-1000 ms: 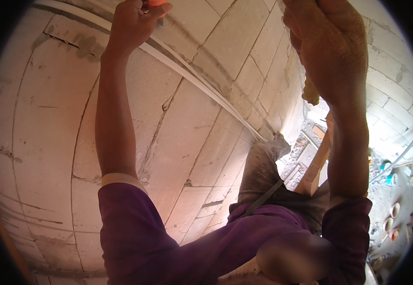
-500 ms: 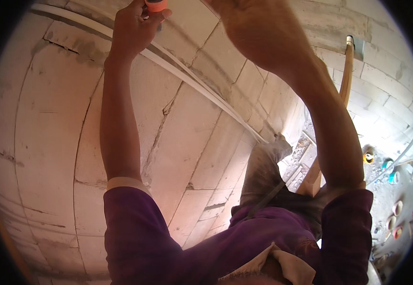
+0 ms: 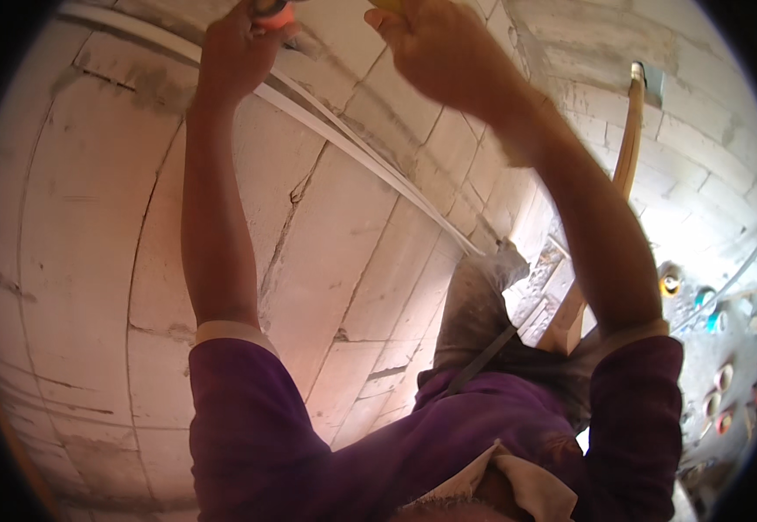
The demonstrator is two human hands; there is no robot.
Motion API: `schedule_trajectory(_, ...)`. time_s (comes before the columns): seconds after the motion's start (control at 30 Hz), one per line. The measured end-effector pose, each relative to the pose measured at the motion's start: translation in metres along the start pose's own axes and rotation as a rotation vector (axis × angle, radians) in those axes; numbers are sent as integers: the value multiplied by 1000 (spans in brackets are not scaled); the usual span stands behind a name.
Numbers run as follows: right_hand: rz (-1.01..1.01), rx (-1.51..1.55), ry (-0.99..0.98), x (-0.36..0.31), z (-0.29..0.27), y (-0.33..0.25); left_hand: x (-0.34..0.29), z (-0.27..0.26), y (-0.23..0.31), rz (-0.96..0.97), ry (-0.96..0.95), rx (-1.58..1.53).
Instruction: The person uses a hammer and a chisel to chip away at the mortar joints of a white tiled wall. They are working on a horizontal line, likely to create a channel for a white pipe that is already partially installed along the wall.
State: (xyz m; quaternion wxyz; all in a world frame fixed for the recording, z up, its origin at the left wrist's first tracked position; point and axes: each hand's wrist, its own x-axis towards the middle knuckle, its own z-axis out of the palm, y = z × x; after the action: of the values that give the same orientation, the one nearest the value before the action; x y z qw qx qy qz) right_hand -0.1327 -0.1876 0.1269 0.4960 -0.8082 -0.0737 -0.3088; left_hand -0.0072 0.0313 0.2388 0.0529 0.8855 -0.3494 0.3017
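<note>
Just above the white strips [image 3: 370, 163], my left hand [image 3: 239, 56] curls round an orange object [image 3: 276, 17], apparently to steady it; right of them, my right hand [image 3: 448, 61] grips a mostly cropped yellow thing [image 3: 387, 4], fingers folded, probably for firm control.

The piece held at left [image 3: 278, 17] was orange-red; the shirt [image 3: 483, 413] purple, its collar [image 3: 537, 489] beige, the strips [image 3: 148, 32] white, the block wall [image 3: 78, 217] pinkish-beige with dark joint lines.
</note>
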Motion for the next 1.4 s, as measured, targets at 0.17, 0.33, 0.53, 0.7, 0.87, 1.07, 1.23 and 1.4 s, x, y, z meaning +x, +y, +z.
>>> schedule_trajectory(0.17, -72, 384, 277, -20, -31, -32, -15, 18, -33, 141, 142, -372)
schedule_trajectory(0.33, 103, 673, 603, -32, -30, -33, 2, 0, -33, 135, 264, -277)
schedule_trajectory(0.53, 269, 813, 471, -49, -41, 1, 19, -66, 2, 376, 261, -417)
schedule_trajectory(0.7, 200, 760, 516, -58, -33, 39, 23, -42, 24, 183, 92, -458)
schedule_trajectory(0.87, 159, 769, 438, -60, -31, 37, 20, -42, -11, 146, 43, -274)
schedule_trajectory(1.07, 41, 609, 457, -51, -31, 15, 15, -30, -4, 75, 26, -377)
schedule_trajectory(1.23, -571, 10, 791, -22, -8, -17, 8, -27, -4, 185, 13, -259)
schedule_trajectory(1.4, -194, 172, 120, -27, 11, -26, 5, -29, 10, -50, -62, -76)
